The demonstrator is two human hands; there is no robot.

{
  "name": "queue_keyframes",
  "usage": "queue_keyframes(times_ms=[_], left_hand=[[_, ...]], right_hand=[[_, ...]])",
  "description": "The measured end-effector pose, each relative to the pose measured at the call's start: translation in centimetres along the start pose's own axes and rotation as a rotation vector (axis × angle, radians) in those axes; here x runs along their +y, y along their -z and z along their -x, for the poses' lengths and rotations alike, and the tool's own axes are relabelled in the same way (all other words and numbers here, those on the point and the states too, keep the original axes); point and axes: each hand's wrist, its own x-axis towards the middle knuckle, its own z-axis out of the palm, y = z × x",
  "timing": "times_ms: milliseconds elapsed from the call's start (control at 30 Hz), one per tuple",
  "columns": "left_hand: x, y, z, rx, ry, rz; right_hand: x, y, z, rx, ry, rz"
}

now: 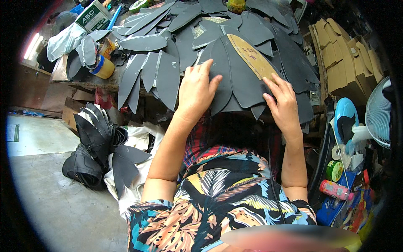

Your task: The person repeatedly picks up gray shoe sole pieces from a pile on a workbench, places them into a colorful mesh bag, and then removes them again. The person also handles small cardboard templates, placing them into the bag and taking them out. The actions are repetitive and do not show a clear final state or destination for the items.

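Note:
Leaf-shaped dark grey sheet pieces (252,92) lie overlapping over the table in front of me. A tan, pointed-oval template (247,54) with dark markings lies on one of the larger pieces. My right hand (281,98) is at the template's near end, fingertips on or just beside its tip and thumb apart over the grey piece. To the left, my left hand (196,90) rests on or just over another grey piece (216,63), fingers stretched out and thumb spread. Neither hand visibly grips anything.
A jar of yellowish stuff (103,67) stands at the table's left edge. Below it, bundled black pieces (86,166) lie by white cloth. Right of the table are stacked tan cardboard pieces (346,63), a fan (378,111) and a pink bottle (336,190).

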Motion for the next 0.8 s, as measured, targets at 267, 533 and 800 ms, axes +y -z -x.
queue_keyframes(times_ms=[267, 533, 800], left_hand=[[1.7, -1.4, 0.6, 0.040, 0.166, 1.171], [-1.9, -1.2, -1.7, -0.076, 0.458, 1.369], [-3.2, -2.0, -1.2, 0.022, 0.475, 1.427]], right_hand=[[-0.3, -1.1, -0.9, -0.105, 0.027, 0.242], [-1.1, 0.0, -1.0, -0.059, 0.071, -0.059], [-1.2, -0.6, -1.2, -0.072, 0.082, -0.061]])
